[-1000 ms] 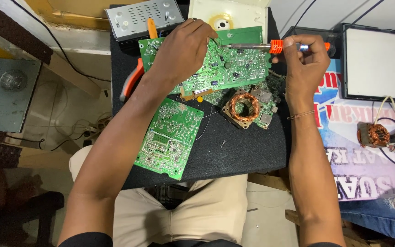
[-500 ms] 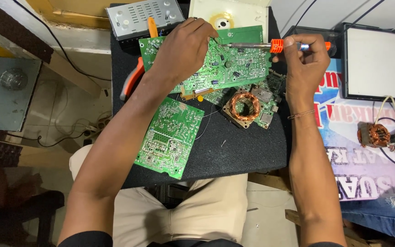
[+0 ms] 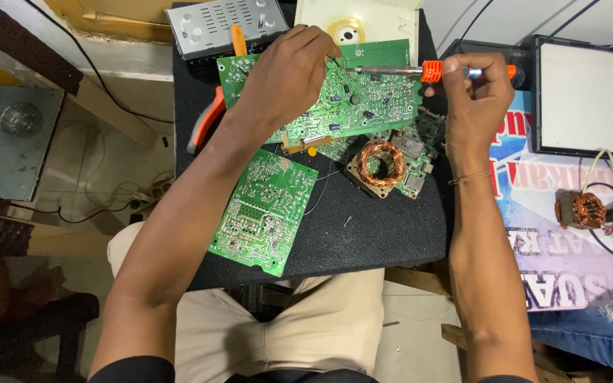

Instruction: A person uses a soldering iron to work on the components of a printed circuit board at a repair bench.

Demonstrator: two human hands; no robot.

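**Carefully held: soldering iron over a bare circuit board**

Right now the large green circuit board (image 3: 363,99) lies tilted across the far part of the black mat (image 3: 377,234). It looks light, stiff and thin, with small parts that would likely snap or bend, so its bare edges seem the safest places to grip. The left hand (image 3: 285,78) rests on the board's left half, fingers curled and pinched at something near the tip, too small to tell. The right hand (image 3: 473,89) is closed around the soldering iron (image 3: 420,71) at its orange collar, well back from the metal shaft, which reaches onto the board's upper edge. Just below the board sits a copper coil (image 3: 381,163); lower left of it lies a smaller green board (image 3: 264,213). Orange-handled pliers (image 3: 203,124) lie left of the board.
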